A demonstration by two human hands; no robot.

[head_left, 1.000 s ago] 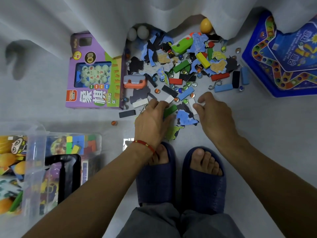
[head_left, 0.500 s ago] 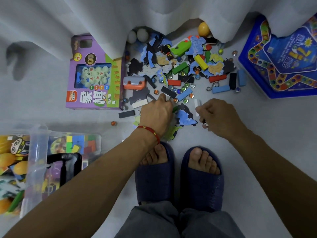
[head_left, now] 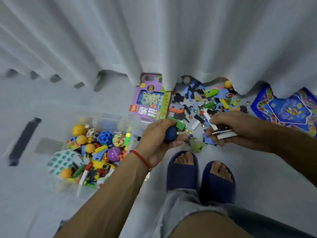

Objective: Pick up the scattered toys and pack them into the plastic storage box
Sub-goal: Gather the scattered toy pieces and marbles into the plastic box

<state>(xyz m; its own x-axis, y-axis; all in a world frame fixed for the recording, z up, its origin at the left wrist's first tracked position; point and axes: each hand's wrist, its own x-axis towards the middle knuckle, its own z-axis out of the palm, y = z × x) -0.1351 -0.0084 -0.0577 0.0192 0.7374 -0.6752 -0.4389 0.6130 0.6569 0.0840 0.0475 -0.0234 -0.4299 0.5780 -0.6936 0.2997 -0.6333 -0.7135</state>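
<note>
nearest, two feet in dark slippers (head_left: 199, 174) are standing on the pale floor (head_left: 257, 177). just above them both hands are hovering full: the left hand (head_left: 159, 140) is curling round a dark blue ball (head_left: 170, 133) and a green block (head_left: 179, 124), and the right hand (head_left: 235, 128) is pinching a flat stack of black and white pieces (head_left: 223, 133). to the left, beside the left forearm, the clear box (head_left: 109, 117) is sitting on the floor, already holding a thick jumble of balls, blocks and small toys. so the job is looking roughly midway: a good share is packed and another handful seems about to go in. plenty is still waiting further off. a dense pile (head_left: 205, 103) of blocks, puzzle pieces and marbles is lying just beyond the hands, with a purple game box (head_left: 149, 100) at its left edge and a blue game board (head_left: 284, 109) to its right, both partly tucked under the white curtain (head_left: 154, 40) at the back.
</note>
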